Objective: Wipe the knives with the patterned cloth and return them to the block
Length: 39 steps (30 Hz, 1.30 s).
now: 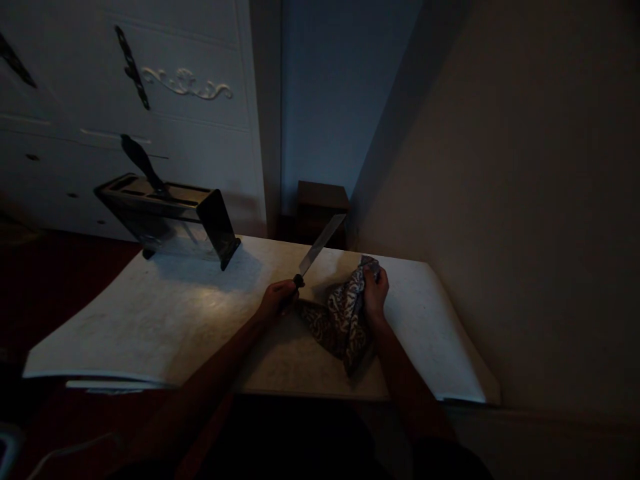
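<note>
My left hand [278,298] is closed round the dark handle of a long knife [320,245], whose blade points up and away to the right above the white table [165,313]. My right hand [375,293] grips a patterned cloth [343,320] bunched up beside the knife. The cloth hangs down onto the table between my two hands.
A knife block [170,217] stands at the table's far left with one dark-handled knife [143,163] in a slot. A white cabinet [150,100] rises behind it. A small dark box [320,207] sits beyond the table's far edge. A wall [525,200] runs along the right.
</note>
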{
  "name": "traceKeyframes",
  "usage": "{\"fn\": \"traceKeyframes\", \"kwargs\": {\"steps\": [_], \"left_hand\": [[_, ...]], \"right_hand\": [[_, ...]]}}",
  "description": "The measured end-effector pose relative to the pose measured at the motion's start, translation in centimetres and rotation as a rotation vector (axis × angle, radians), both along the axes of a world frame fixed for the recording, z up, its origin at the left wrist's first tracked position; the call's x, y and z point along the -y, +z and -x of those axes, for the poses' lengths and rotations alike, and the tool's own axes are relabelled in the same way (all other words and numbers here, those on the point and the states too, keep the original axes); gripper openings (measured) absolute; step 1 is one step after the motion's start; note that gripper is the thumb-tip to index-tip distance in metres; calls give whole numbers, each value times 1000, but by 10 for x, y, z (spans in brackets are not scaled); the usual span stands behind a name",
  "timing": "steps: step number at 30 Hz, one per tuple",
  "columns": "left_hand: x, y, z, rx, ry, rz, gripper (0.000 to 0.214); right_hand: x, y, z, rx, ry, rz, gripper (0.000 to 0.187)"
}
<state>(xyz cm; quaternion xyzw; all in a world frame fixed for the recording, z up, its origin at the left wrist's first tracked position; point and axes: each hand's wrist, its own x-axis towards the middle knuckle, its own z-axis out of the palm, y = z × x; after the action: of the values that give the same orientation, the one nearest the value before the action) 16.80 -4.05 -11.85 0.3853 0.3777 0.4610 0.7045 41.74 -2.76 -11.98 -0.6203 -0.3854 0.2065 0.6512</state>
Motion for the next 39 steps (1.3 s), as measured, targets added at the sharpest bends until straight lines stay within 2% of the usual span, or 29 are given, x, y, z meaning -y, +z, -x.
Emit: {"fn": "traceKeyframes", "kwargs": {"steps": [2,7,14,23,28,33,39], "left_hand": [[-1,0,1,52,-22,-14,58],[-2,2,3,10,-44,-21,55],[-6,-4,4,154,-116,-23,60],[-8,-7,0,263,-224,50,57],[-8,-6,-7,194,-204,95,52],[-8,-7,-16,57,-168,114,64],[-7,-12,-21,-149,-109,48,71]], "right_hand": [[0,0,2,-6,15,9,39],[1,2,9,-22,60,10,41],[2,0,13,-41,113,19,42],[6,7,28,150,211,-36,39],[13,6,38,384,385,-137,38],[19,1,49,632,580,-232,48],[24,0,55,755,662,-263,51]]}}
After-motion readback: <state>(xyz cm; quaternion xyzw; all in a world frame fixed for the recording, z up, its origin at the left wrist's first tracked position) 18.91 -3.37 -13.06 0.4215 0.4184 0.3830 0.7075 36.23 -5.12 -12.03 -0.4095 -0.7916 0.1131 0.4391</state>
